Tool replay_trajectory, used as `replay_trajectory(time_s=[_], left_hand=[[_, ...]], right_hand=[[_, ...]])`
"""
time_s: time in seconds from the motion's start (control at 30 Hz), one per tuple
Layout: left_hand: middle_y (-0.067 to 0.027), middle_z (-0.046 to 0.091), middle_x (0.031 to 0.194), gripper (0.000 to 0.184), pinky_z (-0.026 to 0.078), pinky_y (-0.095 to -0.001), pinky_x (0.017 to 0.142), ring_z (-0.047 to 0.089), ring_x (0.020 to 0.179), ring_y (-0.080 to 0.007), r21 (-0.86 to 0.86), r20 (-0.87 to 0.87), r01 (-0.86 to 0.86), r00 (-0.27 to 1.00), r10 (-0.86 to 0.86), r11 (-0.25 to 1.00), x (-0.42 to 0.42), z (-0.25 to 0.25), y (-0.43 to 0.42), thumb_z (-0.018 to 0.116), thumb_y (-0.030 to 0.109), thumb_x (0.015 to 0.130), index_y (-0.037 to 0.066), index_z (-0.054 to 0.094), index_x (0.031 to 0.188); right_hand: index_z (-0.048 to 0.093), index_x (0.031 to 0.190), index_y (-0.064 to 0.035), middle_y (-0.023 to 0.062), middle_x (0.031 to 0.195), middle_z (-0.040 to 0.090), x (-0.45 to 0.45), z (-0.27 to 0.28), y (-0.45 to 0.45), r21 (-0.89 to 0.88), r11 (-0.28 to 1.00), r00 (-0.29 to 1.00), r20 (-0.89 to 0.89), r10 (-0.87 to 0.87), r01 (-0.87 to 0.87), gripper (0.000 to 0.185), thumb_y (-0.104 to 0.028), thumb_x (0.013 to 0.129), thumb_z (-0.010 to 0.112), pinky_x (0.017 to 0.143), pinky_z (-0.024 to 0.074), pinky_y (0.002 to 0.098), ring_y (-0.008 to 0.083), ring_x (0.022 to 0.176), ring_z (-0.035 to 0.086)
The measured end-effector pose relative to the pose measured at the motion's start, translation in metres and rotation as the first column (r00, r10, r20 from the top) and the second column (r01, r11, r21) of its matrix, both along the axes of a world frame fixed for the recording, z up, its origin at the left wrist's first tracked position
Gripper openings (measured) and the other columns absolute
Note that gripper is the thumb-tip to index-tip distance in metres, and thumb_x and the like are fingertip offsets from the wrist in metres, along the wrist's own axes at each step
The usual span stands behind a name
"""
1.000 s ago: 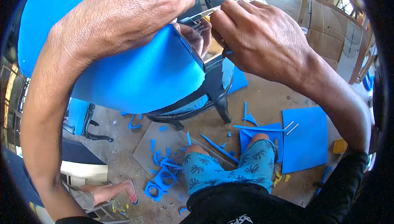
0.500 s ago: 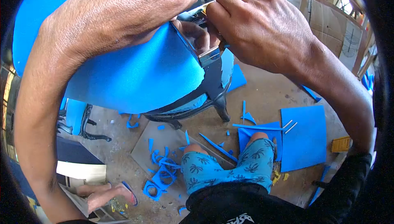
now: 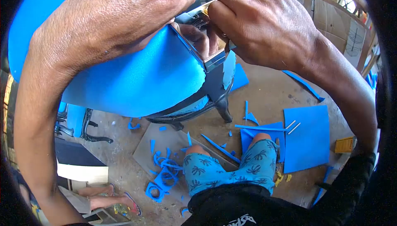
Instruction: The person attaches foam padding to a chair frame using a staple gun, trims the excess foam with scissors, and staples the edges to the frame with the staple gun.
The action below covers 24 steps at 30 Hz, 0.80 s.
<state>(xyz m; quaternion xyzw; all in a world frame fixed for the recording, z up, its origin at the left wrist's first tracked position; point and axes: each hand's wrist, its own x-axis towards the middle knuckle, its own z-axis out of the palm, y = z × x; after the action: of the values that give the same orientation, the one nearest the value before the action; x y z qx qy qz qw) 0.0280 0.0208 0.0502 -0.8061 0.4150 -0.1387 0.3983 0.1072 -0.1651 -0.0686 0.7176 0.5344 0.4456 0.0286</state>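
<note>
Shiny metal piece (image 3: 204,46): mirror-smooth, straight-edged, reflecting skin; at the right edge of the blue panel.
Blue panel (image 3: 144,77): matte, foam-like, broadly rounded, above a dark chair (image 3: 222,108) with curved legs.
Right hand (image 3: 264,23): fingers bent over the shiny metal piece, gripping it.
Left hand (image 3: 120,15): over the blue panel, near the piece; its fingertips are mostly hidden, so I cannot tell their grip.
Floor clutter: curled blue offcuts (image 3: 167,176), a square blue sheet (image 3: 308,147) bearing two pale sticks (image 3: 294,127), a yellow box (image 3: 344,145).
Lower left: another person's foot (image 3: 134,204) in a sandal.
Edges: panel ragged at lower right; beyond, bare brown floor (image 3: 266,87) below the right forearm.
</note>
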Motion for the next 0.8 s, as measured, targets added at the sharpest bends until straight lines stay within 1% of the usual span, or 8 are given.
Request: replay_trajectory(time_s=[0.17, 0.23, 0.37, 0.43, 0.5, 0.57, 0.63, 0.8], left_hand=[[-0.0142, 0.071, 0.116, 0.02, 0.028, -0.0565, 0.114, 0.063, 0.116, -0.0206, 0.101, 0.097, 0.114, 0.987, -0.124, 0.988, 0.006, -0.004, 0.006, 0.057, 0.013, 0.093, 0.003, 0.072, 0.086], [-0.0137, 0.071, 0.115, 0.019, 0.029, -0.0563, 0.114, 0.063, 0.116, -0.0205, 0.117, 0.106, 0.12, 0.985, -0.133, 0.986, 0.007, -0.003, 0.006, 0.057, 0.013, 0.092, 0.003, 0.072, 0.085], [-0.0133, 0.071, 0.114, 0.019, 0.029, -0.0557, 0.114, 0.063, 0.115, -0.0207, 0.107, 0.128, 0.153, 0.978, -0.166, 0.982, 0.008, -0.005, 0.008, 0.058, 0.013, 0.091, 0.003, 0.072, 0.083], [-0.0127, 0.071, 0.115, 0.018, 0.03, -0.0559, 0.113, 0.063, 0.116, -0.0211, 0.077, 0.098, 0.217, 0.97, -0.224, 0.973, 0.012, -0.002, 0.012, 0.059, 0.014, 0.09, 0.004, 0.071, 0.081], [-0.0121, 0.071, 0.116, 0.017, 0.03, -0.0561, 0.113, 0.063, 0.117, -0.0213, 0.048, 0.07, 0.261, 0.962, -0.264, 0.964, 0.008, 0.001, 0.009, 0.06, 0.014, 0.09, 0.005, 0.071, 0.08], [-0.0103, 0.071, 0.115, 0.016, 0.031, -0.0567, 0.114, 0.062, 0.119, -0.0224, 0.04, -0.026, 0.032, 0.999, -0.031, 0.999, -0.001, 0.007, 0.0, 0.061, 0.015, 0.089, 0.007, 0.07, 0.079], [-0.0092, 0.071, 0.115, 0.016, 0.031, -0.0578, 0.114, 0.062, 0.12, -0.0229, 0.074, -0.053, -0.064, 0.996, 0.068, 0.995, -0.004, 0.011, -0.003, 0.061, 0.016, 0.089, 0.008, 0.07, 0.078], [-0.0071, 0.07, 0.115, 0.016, 0.028, -0.0624, 0.115, 0.061, 0.123, -0.0235, 0.112, 0.001, -0.029, 1.0, 0.029, 0.993, -0.016, 0.02, 0.003, 0.061, 0.017, 0.09, 0.01, 0.069, 0.078]], right_hand=[[0.056, 0.094, -0.0062, 0.0091, 0.085, 0.057, 0.007, 0.002, 0.0, 0.035, 0.999, 0.999, 0.014, 0.037, -0.037, 0.018, -0.019, 0.088, 0.066, 0.063, 0.0542, 0.0399, 0.0265, 0.077, 0.067], [0.057, 0.081, 0.0007, 0.0114, 0.07, 0.054, 0.016, 0.015, -0.004, -0.096, 0.98, 0.976, 0.115, 0.184, -0.174, 0.018, -0.015, 0.09, 0.059, 0.041, 0.0494, 0.0368, 0.021, 0.053, 0.06], [0.056, 0.079, -0.0016, 0.0116, 0.069, 0.053, 0.026, 0.009, 0.003, -0.078, 0.98, 0.964, 0.183, 0.194, -0.183, 0.019, -0.017, 0.089, 0.059, 0.038, 0.0463, 0.0375, 0.0226, 0.048, 0.058], [0.055, 0.094, -0.0064, 0.0093, 0.084, 0.056, 0.028, 0.0, 0.002, -0.005, 0.984, 0.985, 0.001, 0.175, -0.175, 0.018, -0.02, 0.088, 0.066, 0.062, 0.0525, 0.0408, 0.0275, 0.073, 0.065], [0.055, 0.095, -0.0061, 0.0104, 0.085, 0.056, 0.026, -0.016, -0.009, 0.026, 0.981, 0.979, -0.061, 0.196, -0.195, 0.018, -0.018, 0.088, 0.067, 0.065, 0.0519, 0.0413, 0.0292, 0.074, 0.063], [0.056, 0.098, -0.0054, 0.0112, 0.087, 0.056, 0.023, -0.039, -0.021, 0.179, 0.973, 0.962, -0.201, 0.182, -0.147, 0.018, -0.014, 0.087, 0.068, 0.068, 0.0525, 0.0426, 0.0308, 0.079, 0.063], [0.056, 0.103, -0.0042, 0.0119, 0.092, 0.057, 0.003, -0.05, -0.037, 0.137, 0.99, 0.883, -0.461, 0.085, -0.024, 0.019, -0.009, 0.088, 0.065, 0.073, 0.0538, 0.0441, 0.0328, 0.087, 0.063], [0.055, 0.105, -0.0042, 0.0125, 0.094, 0.058, -0.007, -0.051, -0.044, 0.077, 0.997, 0.874, -0.485, 0.042, -0.005, 0.024, -0.008, 0.084, 0.066, 0.077, 0.0545, 0.0441, 0.0326, 0.089, 0.064]])
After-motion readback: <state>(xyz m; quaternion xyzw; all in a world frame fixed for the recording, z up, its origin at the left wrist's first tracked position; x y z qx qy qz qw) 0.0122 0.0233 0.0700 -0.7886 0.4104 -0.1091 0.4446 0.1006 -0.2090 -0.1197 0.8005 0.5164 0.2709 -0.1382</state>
